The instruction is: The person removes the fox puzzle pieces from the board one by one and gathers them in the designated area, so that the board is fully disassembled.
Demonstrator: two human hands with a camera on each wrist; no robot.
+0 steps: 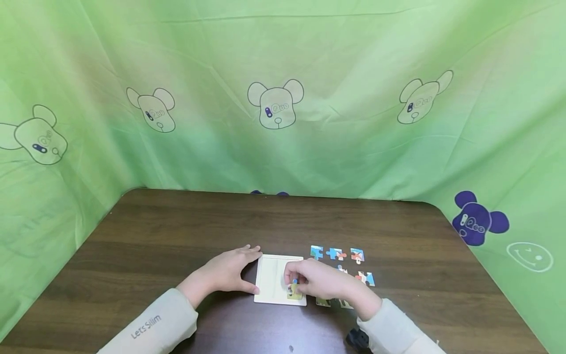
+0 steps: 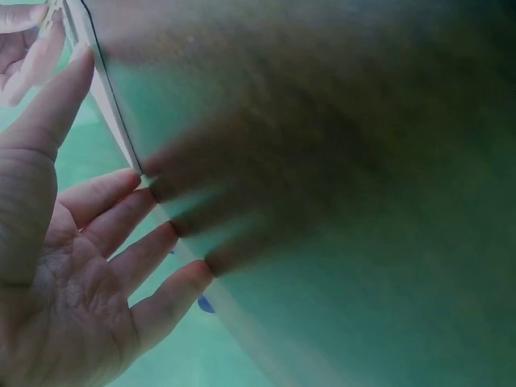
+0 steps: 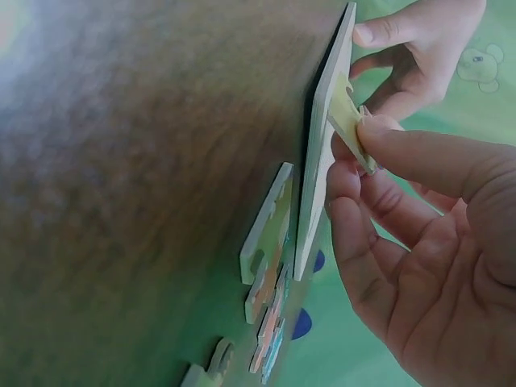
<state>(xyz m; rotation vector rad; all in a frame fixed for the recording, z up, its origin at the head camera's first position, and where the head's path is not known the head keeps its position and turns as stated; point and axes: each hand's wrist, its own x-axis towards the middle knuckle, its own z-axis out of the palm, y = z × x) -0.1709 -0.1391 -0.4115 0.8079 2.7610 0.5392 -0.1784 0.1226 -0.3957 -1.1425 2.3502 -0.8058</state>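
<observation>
A pale puzzle tray [image 1: 269, 278] with a raised rim lies flat on the table. My right hand [image 1: 325, 280] pinches a yellowish jigsaw piece [image 1: 294, 295] between thumb and fingers over the tray's right part. In the right wrist view that piece [image 3: 345, 117] tilts up from the tray, one edge low against it or just above it. My left hand [image 1: 227, 271] is spread along the tray's left side, its thumb at the near left edge and a fingertip by the far left corner. The left wrist view shows its fingers extended, fingertips on the tabletop.
Several loose jigsaw pieces lie right of the tray, among them a blue one [image 1: 316, 252] and a red-and-blue one [image 1: 357, 254]. My right forearm partly covers the nearer pieces. The dark wooden table [image 1: 199, 221] ends at a green curtain [image 1: 331, 147].
</observation>
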